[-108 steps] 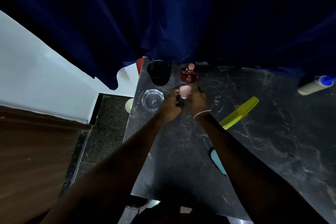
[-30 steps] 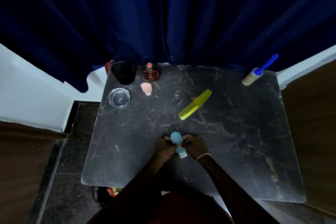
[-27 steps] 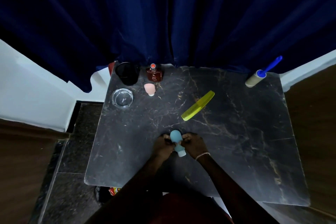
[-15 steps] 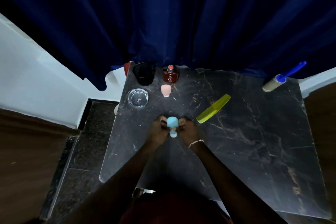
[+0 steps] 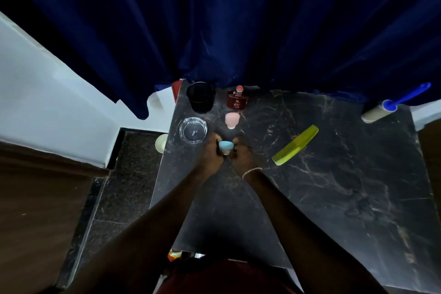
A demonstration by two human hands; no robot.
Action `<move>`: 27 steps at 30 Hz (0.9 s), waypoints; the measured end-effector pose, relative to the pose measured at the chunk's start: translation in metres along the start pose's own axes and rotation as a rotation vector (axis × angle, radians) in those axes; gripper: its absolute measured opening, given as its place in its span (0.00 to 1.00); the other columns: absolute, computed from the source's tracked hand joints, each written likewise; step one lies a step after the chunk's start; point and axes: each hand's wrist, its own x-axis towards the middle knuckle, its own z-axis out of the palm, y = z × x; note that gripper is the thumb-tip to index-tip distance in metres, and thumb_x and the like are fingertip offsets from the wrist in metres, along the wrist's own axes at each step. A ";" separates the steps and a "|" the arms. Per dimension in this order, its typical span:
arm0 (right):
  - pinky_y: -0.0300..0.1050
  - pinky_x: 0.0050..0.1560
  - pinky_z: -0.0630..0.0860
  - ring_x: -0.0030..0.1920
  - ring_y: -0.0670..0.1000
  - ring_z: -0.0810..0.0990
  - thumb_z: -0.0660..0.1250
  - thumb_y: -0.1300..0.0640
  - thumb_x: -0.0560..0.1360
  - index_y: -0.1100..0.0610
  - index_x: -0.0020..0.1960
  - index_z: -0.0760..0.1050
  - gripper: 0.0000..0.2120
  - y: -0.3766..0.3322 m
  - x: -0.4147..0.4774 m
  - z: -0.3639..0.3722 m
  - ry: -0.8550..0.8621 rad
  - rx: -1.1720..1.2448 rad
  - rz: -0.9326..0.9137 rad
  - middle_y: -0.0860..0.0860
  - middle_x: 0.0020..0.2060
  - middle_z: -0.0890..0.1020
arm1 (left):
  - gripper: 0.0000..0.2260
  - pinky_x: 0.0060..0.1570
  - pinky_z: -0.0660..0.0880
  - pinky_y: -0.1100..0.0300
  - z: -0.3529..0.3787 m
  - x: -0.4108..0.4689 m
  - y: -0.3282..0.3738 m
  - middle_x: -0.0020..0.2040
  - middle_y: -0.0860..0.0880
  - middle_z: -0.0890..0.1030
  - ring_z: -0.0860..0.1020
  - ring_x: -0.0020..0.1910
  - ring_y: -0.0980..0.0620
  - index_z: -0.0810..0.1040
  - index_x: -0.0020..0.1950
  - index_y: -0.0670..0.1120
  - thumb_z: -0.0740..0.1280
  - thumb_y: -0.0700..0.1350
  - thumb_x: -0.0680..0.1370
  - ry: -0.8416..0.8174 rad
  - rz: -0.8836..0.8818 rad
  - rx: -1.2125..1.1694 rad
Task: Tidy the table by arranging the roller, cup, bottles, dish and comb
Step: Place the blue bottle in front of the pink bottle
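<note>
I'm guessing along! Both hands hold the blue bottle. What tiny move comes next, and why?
Probably set the blue bottle down here and let go: the left hand and right hand hold it near the pink bottle, beside the glass dish.

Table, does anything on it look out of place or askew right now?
Yes. The comb lies slanted mid-table and the roller lies on its side at the far right corner, both apart from the cup, dish, red bottle and pink bottle grouped far left. Nothing looks spilled or broken.
</note>
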 end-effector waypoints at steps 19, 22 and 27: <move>0.58 0.58 0.76 0.57 0.61 0.80 0.63 0.58 0.77 0.53 0.73 0.59 0.27 0.010 0.006 0.005 -0.040 -0.049 -0.017 0.57 0.59 0.80 | 0.17 0.43 0.75 0.53 0.004 0.011 -0.016 0.43 0.52 0.76 0.75 0.40 0.57 0.67 0.50 0.56 0.68 0.36 0.74 -0.023 0.002 -0.025; 0.59 0.59 0.75 0.59 0.60 0.79 0.63 0.59 0.77 0.52 0.74 0.59 0.28 0.015 0.007 0.008 -0.039 -0.058 -0.019 0.56 0.62 0.79 | 0.18 0.46 0.78 0.47 0.004 0.010 -0.017 0.46 0.48 0.78 0.78 0.44 0.52 0.67 0.50 0.58 0.65 0.36 0.72 -0.037 -0.026 -0.046; 0.58 0.60 0.75 0.60 0.62 0.77 0.64 0.59 0.76 0.54 0.74 0.60 0.28 0.017 0.009 0.011 0.002 -0.067 -0.013 0.58 0.63 0.78 | 0.25 0.54 0.81 0.42 0.007 0.009 -0.022 0.51 0.50 0.80 0.83 0.51 0.48 0.68 0.52 0.66 0.67 0.36 0.70 -0.048 -0.086 -0.073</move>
